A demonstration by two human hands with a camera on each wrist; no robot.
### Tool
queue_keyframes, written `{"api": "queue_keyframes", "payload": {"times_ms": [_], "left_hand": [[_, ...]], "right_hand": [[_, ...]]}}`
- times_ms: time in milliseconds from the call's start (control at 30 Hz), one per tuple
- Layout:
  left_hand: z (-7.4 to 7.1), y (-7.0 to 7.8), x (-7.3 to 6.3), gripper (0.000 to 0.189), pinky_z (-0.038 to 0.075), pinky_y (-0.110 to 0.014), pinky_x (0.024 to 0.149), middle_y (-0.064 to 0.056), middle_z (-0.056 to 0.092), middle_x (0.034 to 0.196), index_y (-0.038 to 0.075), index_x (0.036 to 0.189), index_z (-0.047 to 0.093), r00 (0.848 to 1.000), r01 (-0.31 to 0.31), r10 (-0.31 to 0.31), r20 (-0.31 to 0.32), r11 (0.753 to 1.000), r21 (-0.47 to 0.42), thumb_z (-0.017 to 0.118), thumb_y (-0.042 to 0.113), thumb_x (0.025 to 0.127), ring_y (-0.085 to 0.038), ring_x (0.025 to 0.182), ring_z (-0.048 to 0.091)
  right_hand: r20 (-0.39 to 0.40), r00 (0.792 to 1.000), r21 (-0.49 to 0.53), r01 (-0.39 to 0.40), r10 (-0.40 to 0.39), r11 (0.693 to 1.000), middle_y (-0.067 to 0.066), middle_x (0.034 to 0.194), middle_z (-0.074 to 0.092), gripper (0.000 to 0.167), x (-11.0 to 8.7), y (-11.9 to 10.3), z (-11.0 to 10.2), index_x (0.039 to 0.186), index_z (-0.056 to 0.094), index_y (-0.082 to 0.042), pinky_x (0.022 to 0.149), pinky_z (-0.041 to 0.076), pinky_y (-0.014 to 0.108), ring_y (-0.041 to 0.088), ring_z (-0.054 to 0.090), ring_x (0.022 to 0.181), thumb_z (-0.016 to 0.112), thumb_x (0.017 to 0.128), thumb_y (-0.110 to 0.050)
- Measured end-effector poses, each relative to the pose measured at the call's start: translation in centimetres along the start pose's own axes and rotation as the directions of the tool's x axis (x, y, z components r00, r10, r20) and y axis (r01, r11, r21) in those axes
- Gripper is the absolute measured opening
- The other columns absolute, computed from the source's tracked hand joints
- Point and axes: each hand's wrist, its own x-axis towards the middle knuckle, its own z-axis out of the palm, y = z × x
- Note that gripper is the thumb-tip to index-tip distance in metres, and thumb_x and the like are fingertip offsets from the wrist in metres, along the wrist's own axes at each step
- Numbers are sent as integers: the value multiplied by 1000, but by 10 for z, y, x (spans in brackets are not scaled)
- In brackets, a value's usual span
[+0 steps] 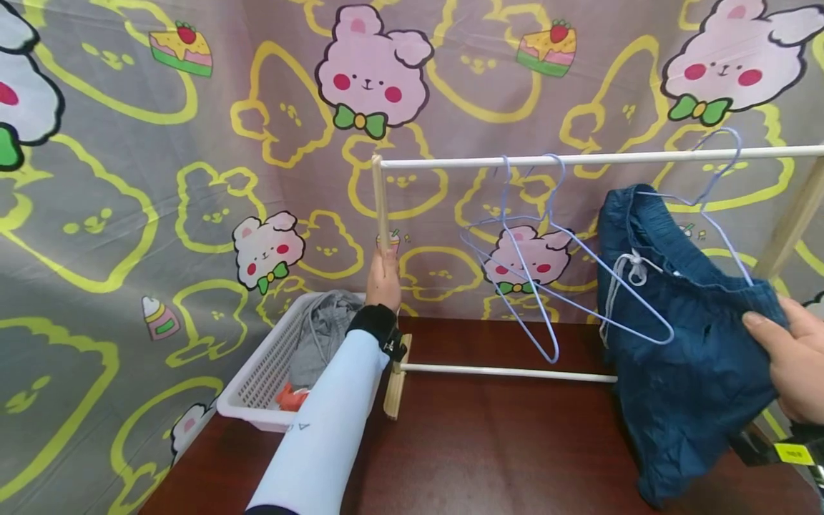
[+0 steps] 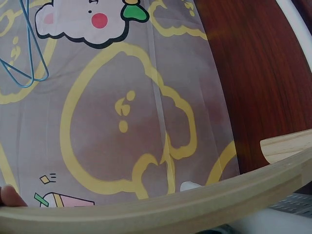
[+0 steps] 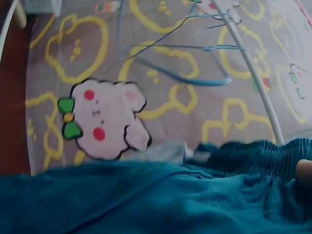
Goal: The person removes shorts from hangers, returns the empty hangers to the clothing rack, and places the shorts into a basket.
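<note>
My left hand [image 1: 384, 282] grips the upright wooden post [image 1: 380, 193] of a clothes rack. That post [image 2: 146, 214] crosses the bottom of the left wrist view, a fingertip showing at its left end. At the right, dark blue drawstring pants [image 1: 695, 343] hang on a light purple wire hanger [image 1: 708, 189] hooked over the rack's white top bar [image 1: 438, 164]. With thumb and fingers my right hand [image 1: 795, 350] pinches the pants' elastic waistband near the hanger's right corner. In the right wrist view the gathered waistband [image 3: 258, 156] lies beside a fingertip.
Two bare wire hangers [image 1: 508, 229] hang mid-bar. A white plastic basket [image 1: 247, 390] stands left of the rack, holding grey clothing [image 1: 322, 343] and an orange item [image 1: 292, 398]. A lower white bar [image 1: 502, 372] runs above the dark red-brown table [image 1: 489, 443]. Behind hangs a cartoon-print curtain [image 1: 270, 179].
</note>
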Motion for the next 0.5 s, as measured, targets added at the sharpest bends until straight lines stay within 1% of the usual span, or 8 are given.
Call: {"api": "queue_keyframes", "payload": {"times_ms": [33, 100, 167, 333, 400, 467, 500], "left_hand": [[0, 0, 0, 39, 31, -34, 64, -4, 36, 80, 9, 111, 43, 1000, 1, -1, 3, 1000, -1, 29, 45, 110, -21, 65, 34], [0, 2, 1, 40, 30, -34, 63, -4, 35, 80, 8, 111, 43, 1000, 4, -4, 7, 1000, -3, 29, 45, 111, -21, 63, 33], [0, 3, 1, 39, 30, -34, 63, -4, 35, 80, 8, 112, 43, 1000, 1, -1, 10, 1000, -5, 29, 44, 111, -21, 63, 33], [-1, 3, 2, 38, 30, -35, 65, -4, 35, 82, 8, 113, 44, 1000, 8, -7, 7, 1000, -7, 30, 43, 111, -21, 66, 34], [-1, 2, 1, 39, 31, -35, 66, -4, 35, 82, 8, 113, 44, 1000, 10, -10, 8, 1000, -3, 29, 44, 111, -21, 67, 35], [-1, 2, 1, 39, 31, -35, 66, -4, 35, 82, 8, 113, 43, 1000, 8, -8, 13, 1000, 2, 28, 45, 111, -21, 67, 34], [-1, 2, 0, 40, 31, -35, 66, -4, 35, 82, 9, 112, 43, 1000, 9, -9, 15, 1000, 4, 28, 45, 111, -21, 66, 34]], "right_hand": [[5, 1000, -64, 16, -16, 998, -20, 124, 56, 44, -2, 0, -1, 139, 51, -24, 69, 44, 6, -9, 54, 105, 33, 108, 1], [3, 998, -62, 57, -57, 996, -24, 113, 58, 45, -4, 0, -2, 126, 56, -26, 67, 45, 7, -11, 55, 94, 34, 105, 8], [11, 996, -68, 85, -84, 994, -24, 110, 59, 47, -7, 1, -4, 122, 58, -26, 67, 45, 7, -9, 56, 92, 34, 104, 10], [37, 996, -167, 86, -81, 982, -28, 110, 55, 46, -15, 4, -6, 122, 55, -29, 67, 43, 6, -11, 53, 90, 34, 105, 9], [48, 996, -176, 78, -70, 981, -29, 109, 54, 47, -19, 5, -6, 121, 53, -32, 65, 45, 6, -13, 54, 88, 34, 105, 9], [70, 996, -165, 72, -61, 984, -31, 111, 54, 46, -23, 6, -6, 124, 53, -31, 64, 46, 7, -13, 55, 88, 33, 106, 8], [78, 996, -166, 64, -51, 984, -32, 110, 54, 43, -26, 7, -5, 124, 55, -26, 63, 47, 8, -13, 56, 86, 34, 106, 7]]}}
